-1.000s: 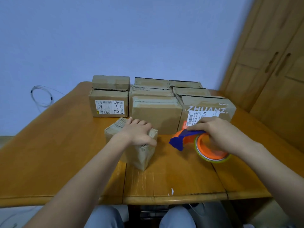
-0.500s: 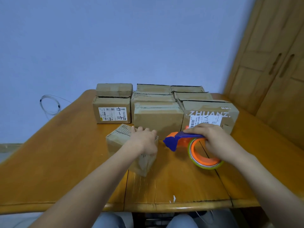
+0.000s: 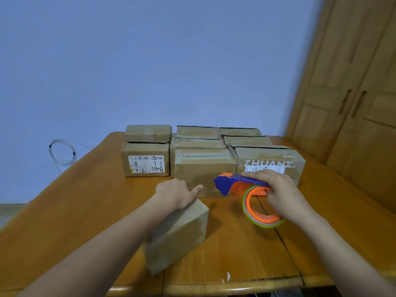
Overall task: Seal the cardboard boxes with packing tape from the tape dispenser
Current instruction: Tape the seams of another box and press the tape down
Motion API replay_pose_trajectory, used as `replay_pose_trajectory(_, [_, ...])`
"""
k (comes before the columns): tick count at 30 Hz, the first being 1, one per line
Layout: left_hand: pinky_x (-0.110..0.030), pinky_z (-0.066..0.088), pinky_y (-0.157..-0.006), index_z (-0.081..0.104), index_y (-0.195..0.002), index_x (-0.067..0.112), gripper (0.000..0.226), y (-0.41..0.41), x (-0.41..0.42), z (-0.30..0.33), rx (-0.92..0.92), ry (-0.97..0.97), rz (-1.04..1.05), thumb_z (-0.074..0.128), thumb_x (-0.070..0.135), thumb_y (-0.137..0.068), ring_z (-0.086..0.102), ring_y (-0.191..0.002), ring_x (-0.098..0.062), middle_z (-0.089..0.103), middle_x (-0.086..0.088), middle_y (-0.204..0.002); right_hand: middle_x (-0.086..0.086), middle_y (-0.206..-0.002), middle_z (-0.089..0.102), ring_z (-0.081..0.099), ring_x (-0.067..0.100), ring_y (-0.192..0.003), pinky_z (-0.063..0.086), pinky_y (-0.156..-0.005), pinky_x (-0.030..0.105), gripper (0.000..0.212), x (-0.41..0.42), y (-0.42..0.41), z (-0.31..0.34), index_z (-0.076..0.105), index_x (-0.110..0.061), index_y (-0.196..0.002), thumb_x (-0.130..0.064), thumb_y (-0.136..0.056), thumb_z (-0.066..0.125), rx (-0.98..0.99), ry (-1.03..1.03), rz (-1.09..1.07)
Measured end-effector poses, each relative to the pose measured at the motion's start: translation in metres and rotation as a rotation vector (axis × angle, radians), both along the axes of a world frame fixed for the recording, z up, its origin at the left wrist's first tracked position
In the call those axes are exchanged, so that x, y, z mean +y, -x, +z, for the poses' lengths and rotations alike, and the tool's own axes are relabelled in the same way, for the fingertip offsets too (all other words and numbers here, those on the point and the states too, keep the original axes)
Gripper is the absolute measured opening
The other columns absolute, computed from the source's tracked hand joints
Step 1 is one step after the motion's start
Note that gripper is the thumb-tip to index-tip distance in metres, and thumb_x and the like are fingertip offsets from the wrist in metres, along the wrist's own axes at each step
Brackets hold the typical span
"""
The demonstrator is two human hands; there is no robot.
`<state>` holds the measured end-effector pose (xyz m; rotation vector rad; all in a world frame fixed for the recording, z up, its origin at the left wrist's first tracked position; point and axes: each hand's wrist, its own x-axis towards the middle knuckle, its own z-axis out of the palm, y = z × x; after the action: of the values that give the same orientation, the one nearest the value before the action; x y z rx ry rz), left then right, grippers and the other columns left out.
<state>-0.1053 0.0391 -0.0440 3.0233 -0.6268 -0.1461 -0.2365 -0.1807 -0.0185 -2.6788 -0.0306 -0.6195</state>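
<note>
Gripping the far end of a small cardboard box (image 3: 180, 234), the left hand (image 3: 177, 192) has its fingers curled over the top edge with the thumb sticking out to the right, and that box sits tilted on the desk (image 3: 70, 211), its near end running back under the forearm. Just right of that grip, across a short strip of bare wood, the right hand (image 3: 278, 189) is wrapped round the blue handle of the tape dispenser (image 3: 233, 185), fingers closed over the top of it, blue nose pointing left toward the box. Under that hand hangs the orange tape roll (image 3: 260, 211), its lower rim down near the wood; whether it touches I cannot tell. Behind both grips stands a cluster of stacked boxes (image 3: 203, 166): beyond the left hand one with a white label marked 4-4 (image 3: 146, 166), straight behind the right hand one printed ZHUANZ (image 3: 272, 159). Far off left of everything, a coil of clear cable (image 3: 62, 152) hangs against the blue wall, and far right are wooden cupboard doors (image 3: 353, 103).
</note>
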Motion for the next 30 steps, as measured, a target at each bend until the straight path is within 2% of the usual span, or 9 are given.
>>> replay_pose_trajectory(5, [-0.032, 0.048, -0.069, 0.048, -0.068, 0.014, 0.065, -0.002, 0.012, 0.002, -0.006, 0.039, 0.003, 0.019, 0.065, -0.095, 0.056, -0.076, -0.021, 0.052, -0.004, -0.074, 0.001, -0.115, 0.065, 0.052, 0.012, -0.103, 0.035, -0.077, 0.006, 0.058, 0.005, -0.006, 0.003, 0.061, -0.027, -0.126, 0.014, -0.084, 0.057, -0.097, -0.055, 0.023])
replay_pose_trajectory(9, [-0.029, 0.051, -0.061, 0.057, -0.083, 0.008, 0.064, 0.005, 0.016, 0.005, 0.124, 0.088, 0.028, 0.022, 0.059, -0.098, 0.061, -0.062, -0.020, 0.060, -0.007, -0.076, -0.010, -0.112, 0.059, 0.047, 0.006, -0.106, 0.033, -0.081, 0.002, 0.069, 0.014, -0.010, 0.007, 0.059, -0.034, -0.123, 0.021, -0.080, 0.053, -0.139, -0.057, 0.055])
replay_pose_trajectory(11, [-0.028, 0.048, -0.057, 0.054, -0.076, 0.010, 0.063, 0.012, 0.018, 0.007, 0.036, 0.107, 0.028, 0.019, 0.058, -0.099, 0.057, -0.058, -0.018, 0.058, -0.005, -0.072, -0.014, -0.112, 0.057, 0.046, 0.004, -0.107, 0.033, -0.081, 0.001, 0.073, 0.018, -0.011, 0.009, 0.057, -0.039, -0.120, 0.022, -0.080, 0.052, -0.149, -0.056, 0.078])
replay_pose_trajectory(13, [-0.029, 0.044, -0.059, 0.052, -0.075, 0.014, 0.059, 0.015, 0.022, 0.009, -0.158, 0.240, 0.023, 0.017, 0.054, -0.100, 0.056, -0.066, -0.018, 0.056, -0.003, -0.074, -0.017, -0.113, 0.057, 0.048, 0.002, -0.107, 0.034, -0.083, 0.002, 0.077, 0.020, -0.011, 0.010, 0.055, -0.043, -0.117, 0.024, -0.078, 0.051, -0.157, -0.055, 0.109])
replay_pose_trajectory(15, [-0.031, 0.046, -0.064, 0.058, -0.084, 0.014, 0.057, 0.015, 0.026, 0.011, -0.185, 0.550, 0.035, 0.018, 0.052, -0.101, 0.060, -0.076, -0.018, 0.062, -0.003, -0.083, -0.024, -0.115, 0.055, 0.049, -0.003, -0.109, 0.036, -0.084, 0.002, 0.083, 0.021, -0.012, 0.011, 0.053, -0.049, -0.115, 0.025, -0.077, 0.051, -0.162, -0.069, 0.133])
replay_pose_trajectory(18, [-0.028, 0.046, -0.064, 0.065, -0.082, 0.009, 0.065, 0.021, 0.028, 0.023, 0.337, 1.113, 0.068, 0.023, 0.057, -0.098, 0.061, -0.069, -0.016, 0.067, -0.006, -0.083, -0.037, -0.115, 0.053, 0.043, -0.014, -0.116, 0.040, -0.083, 0.002, 0.092, 0.021, -0.012, 0.012, 0.054, -0.058, -0.118, 0.025, -0.077, 0.052, -0.180, -0.097, 0.163])
replay_pose_trajectory(21, [-0.023, 0.045, -0.056, 0.064, -0.089, 0.007, 0.073, 0.032, 0.029, 0.029, 0.751, 1.224, -0.007, 0.026, 0.069, -0.088, 0.061, -0.066, -0.015, 0.068, -0.006, -0.082, -0.042, -0.121, 0.048, 0.044, -0.009, -0.119, 0.041, -0.083, 0.004, 0.100, 0.022, -0.014, 0.013, 0.046, -0.064, -0.123, 0.025, -0.077, 0.053, -0.208, -0.108, 0.182])
replay_pose_trajectory(26, [-0.026, 0.048, -0.059, 0.059, -0.088, 0.010, 0.046, 0.036, 0.029, 0.025, 0.983, 1.437, -0.191, 0.047, 0.055, -0.086, 0.060, -0.070, -0.014, 0.067, -0.005, -0.083, -0.036, -0.123, 0.051, 0.046, -0.009, -0.118, 0.042, -0.085, 0.005, 0.103, 0.024, -0.017, 0.014, 0.050, -0.063, -0.120, 0.029, -0.073, 0.050, -0.243, -0.129, 0.252])
replay_pose_trajectory(30, [-0.025, 0.048, -0.058, 0.059, -0.075, 0.013, 0.024, 0.038, 0.036, 0.032, 0.974, 1.513, -0.209, 0.056, 0.034, -0.087, 0.058, -0.064, -0.014, 0.063, -0.005, -0.075, -0.031, -0.124, 0.053, 0.047, -0.006, -0.119, 0.043, -0.085, 0.006, 0.100, 0.021, -0.021, 0.015, 0.052, -0.059, -0.122, 0.028, -0.073, 0.049, -0.258, -0.123, 0.306])
